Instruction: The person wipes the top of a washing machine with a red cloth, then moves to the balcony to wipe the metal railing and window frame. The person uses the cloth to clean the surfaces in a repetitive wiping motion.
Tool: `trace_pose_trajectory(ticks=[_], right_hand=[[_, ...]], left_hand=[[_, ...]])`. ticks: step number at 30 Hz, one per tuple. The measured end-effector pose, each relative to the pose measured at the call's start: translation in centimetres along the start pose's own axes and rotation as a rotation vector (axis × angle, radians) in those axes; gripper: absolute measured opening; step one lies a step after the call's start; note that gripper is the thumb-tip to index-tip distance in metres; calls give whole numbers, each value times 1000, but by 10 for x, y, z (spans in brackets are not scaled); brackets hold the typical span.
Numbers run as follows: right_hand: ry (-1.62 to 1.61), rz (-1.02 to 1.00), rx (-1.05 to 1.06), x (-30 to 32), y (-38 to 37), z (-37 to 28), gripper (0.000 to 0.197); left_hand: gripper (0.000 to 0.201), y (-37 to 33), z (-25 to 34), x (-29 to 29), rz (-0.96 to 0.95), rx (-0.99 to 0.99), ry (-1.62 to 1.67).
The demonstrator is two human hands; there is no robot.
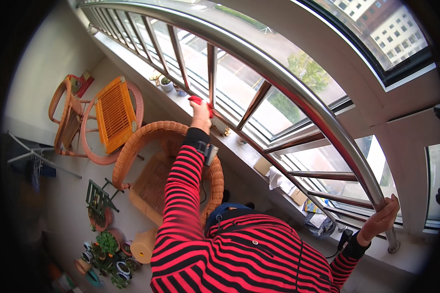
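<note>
The left hand is extended to the lower bar of the metal railing, its fingers clenched on a red cloth. The cloth is bunched, part of it showing past the knuckles at the bar; whether it touches the metal cannot be told. The right hand grasps the thick top tube near its lower right end, fingers wrapped around it.

Behind the bars runs a white window sill. Room along its edge is limited: a small potted cactus stands to the left of the cloth, and a white crumpled item lies farther right. Gaps between the uprights are open toward the glass.

On the room side, a wicker chair stands beneath the left forearm, its curved rim near the sill wall, leaving a narrow passage. Bare floor separates the chair from the potted plants at lower left.
</note>
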State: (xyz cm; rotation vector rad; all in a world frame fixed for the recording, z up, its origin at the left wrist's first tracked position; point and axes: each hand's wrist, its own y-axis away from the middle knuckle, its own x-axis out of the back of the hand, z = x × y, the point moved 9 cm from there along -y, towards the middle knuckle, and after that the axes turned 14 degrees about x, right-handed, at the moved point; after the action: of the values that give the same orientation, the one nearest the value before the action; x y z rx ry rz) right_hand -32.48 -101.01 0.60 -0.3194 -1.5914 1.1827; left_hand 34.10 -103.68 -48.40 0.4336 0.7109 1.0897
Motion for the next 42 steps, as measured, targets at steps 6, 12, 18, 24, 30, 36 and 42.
trace_pose_trajectory(ticks=[6,12,18,24,30,36,42], right_hand=[[125,20,128,-4,-5,-10,31],[145,34,179,-3,-8,-19,28],[163,71,262,0,-13,-30,22],[143,57,264,1,-18,-36,20],[97,62,314,5,-22,-43,19],[75,58,323,7,-27,-48,16],[73,32,314,5,-26,-46,13]], left_hand=[[74,67,-54,-20,-55,72,-16],[86,119,-89,-41,-156,61,-24],[85,155,-147,-50,-48,47,-209],[73,208,-217,-72,-141,159,-98],[65,264,-273,-87,-184,419,-80],[66,284,-312,-99,-245,428,-155],[39,314,-352,-107,-266,399,-165]])
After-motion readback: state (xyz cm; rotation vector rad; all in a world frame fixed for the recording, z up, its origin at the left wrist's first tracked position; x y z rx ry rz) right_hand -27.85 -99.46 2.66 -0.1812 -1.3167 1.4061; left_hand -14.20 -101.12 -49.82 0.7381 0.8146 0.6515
